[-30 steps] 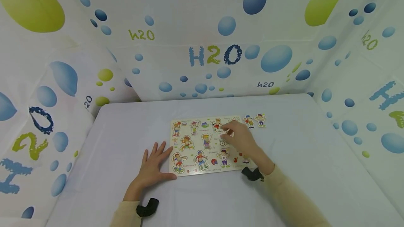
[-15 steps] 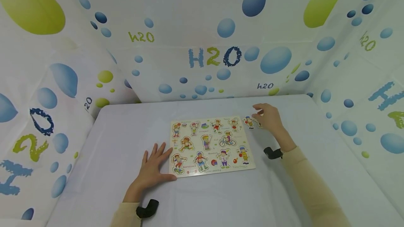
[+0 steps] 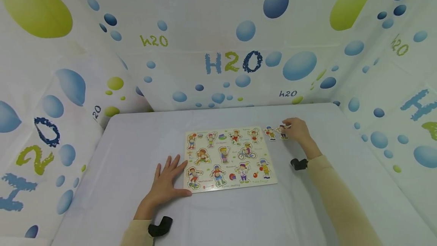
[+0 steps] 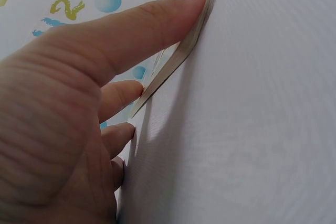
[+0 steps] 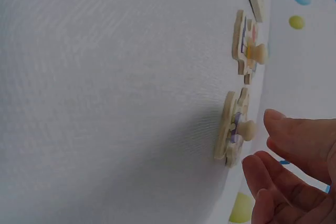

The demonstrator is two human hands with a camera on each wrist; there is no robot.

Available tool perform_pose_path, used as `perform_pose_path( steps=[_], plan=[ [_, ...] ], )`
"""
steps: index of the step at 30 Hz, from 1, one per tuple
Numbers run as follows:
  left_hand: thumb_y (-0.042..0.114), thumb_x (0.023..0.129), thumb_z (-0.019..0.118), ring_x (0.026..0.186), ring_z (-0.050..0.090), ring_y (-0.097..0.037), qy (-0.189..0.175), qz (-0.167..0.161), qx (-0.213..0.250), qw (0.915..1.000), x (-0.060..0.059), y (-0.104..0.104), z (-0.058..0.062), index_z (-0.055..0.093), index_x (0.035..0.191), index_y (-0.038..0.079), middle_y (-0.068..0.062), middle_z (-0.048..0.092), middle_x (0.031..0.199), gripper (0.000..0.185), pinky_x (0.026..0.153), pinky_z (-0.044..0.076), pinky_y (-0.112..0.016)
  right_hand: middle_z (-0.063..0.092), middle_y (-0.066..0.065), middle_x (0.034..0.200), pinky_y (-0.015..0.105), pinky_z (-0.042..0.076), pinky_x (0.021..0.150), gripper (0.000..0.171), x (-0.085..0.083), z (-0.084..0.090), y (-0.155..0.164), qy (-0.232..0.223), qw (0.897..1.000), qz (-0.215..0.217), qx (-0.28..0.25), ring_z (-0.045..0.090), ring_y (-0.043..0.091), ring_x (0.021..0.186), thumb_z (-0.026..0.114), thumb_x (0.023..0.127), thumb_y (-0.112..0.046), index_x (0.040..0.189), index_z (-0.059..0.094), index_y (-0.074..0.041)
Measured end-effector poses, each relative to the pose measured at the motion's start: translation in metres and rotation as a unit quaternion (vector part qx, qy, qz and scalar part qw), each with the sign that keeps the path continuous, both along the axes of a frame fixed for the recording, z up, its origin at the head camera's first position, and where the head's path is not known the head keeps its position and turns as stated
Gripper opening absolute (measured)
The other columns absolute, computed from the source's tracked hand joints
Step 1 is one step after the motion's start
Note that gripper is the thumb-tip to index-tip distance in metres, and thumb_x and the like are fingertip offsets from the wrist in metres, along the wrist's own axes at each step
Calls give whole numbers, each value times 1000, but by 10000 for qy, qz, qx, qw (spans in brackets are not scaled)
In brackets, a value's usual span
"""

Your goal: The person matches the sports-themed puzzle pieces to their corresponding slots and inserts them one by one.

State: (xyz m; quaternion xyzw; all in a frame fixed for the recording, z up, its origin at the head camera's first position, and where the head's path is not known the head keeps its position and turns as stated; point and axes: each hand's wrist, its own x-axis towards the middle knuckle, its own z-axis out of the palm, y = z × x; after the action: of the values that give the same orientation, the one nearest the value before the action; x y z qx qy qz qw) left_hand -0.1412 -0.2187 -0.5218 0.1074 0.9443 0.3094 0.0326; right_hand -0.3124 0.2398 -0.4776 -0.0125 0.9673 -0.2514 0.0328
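A wooden peg puzzle board (image 3: 211, 158) with several sports figures lies mid-table. My left hand (image 3: 165, 183) rests with spread fingers at its left edge; in the left wrist view the thumb (image 4: 181, 11) touches the board's side. To the right of the board lie two loose figure pieces with round wooden knobs. My right hand (image 3: 297, 130) is at the farther puzzle piece (image 3: 282, 132). In the right wrist view its fingertips stand apart from that piece's knob (image 5: 247, 129), with nothing between them. The other puzzle piece (image 3: 270, 133) lies between it and the board.
A white cloth covers the table (image 3: 143, 136). Behind and at both sides hang white curtains (image 3: 191, 41) with blue and green dots and H2O lettering. Each wrist wears a black camera strap, such as the right strap (image 3: 299, 164).
My right hand has moved right, off the board, to the farther loose piece, uncovering the tennis and cyclist figures. It has come lower since half a second ago. My left hand stays put.
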Motion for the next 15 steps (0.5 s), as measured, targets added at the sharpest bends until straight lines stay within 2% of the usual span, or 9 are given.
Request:
perform_pose_path(
  steps=[6,15],
  plan=[
    [49,59,88,149,7,-46,-27,14,-3,10000,0,0,0,45,147,12,-19,24,160,105,116,-5,-66,68,23,102,43,51,78,27,-3,-12,3,3,9999,-18,102,61,32,90,68,87,-8,110,69,7],
    [50,59,87,149,7,-47,4,15,7,10000,1,0,0,45,147,11,-20,25,160,105,116,-5,-66,69,19,91,37,49,68,17,-4,-19,4,84,9997,-207,10,60,28,80,67,87,-9,96,71,5]
  ],
)
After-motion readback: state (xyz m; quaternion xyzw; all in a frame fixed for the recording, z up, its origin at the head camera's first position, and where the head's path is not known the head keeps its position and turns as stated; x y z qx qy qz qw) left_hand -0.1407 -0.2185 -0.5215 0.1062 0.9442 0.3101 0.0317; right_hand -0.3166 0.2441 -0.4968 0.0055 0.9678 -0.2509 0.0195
